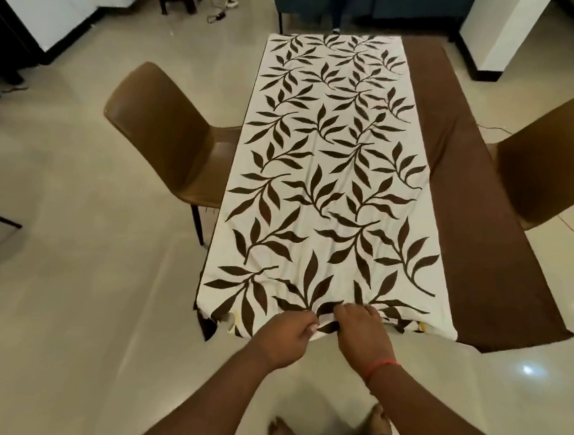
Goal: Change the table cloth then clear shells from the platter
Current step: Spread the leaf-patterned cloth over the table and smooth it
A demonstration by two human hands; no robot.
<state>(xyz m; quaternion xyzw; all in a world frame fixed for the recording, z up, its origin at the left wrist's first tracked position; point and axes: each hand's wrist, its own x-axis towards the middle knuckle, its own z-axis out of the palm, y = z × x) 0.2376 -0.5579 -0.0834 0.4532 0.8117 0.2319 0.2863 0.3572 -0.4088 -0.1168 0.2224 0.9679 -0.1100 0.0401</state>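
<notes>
A white cloth with dark brown leaf print (330,172) lies lengthwise over the table, folded to about two thirds of its width. Beneath it a plain brown cloth (465,197) shows along the right side and hangs off the near right corner. Both hands meet at the middle of the leaf cloth's near edge. My left hand (286,337) pinches that edge between thumb and fingers. My right hand (359,329) grips the edge just to the right, its fingers curled over the fabric. No platter or shells are in view.
A brown chair (162,132) stands at the table's left side and another brown chair (555,149) at the right. A blue sofa (381,1) sits beyond the far end. Cables (223,9) lie on the pale tiled floor. My feet show below.
</notes>
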